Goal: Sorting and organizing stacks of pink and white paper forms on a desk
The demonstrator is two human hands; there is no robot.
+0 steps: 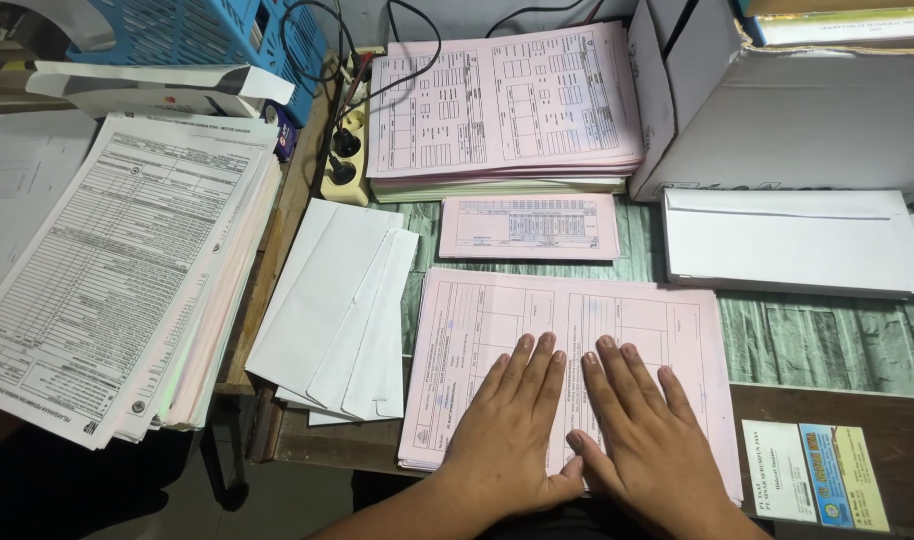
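Hands lie flat side by side on a pink form stack at the near edge of the tabletop: the left hand and the right hand both rest palm down with fingers spread, thumbs almost meeting, pinching nothing. This looks like a pressing or squaring step, the sheets being smoothed and held level. Any next move, judging from this pose, would call for a fingertip to get under the top sheet's edge without dragging those beneath. Just left of the stack, white envelopes fan out over the tabletop's edge. Behind it sits a smaller pink slip pile, and further back a thick pile of pink forms. A boxed envelope stack lies to the right, and a tall sheaf of white printed forms stands well apart on the left.
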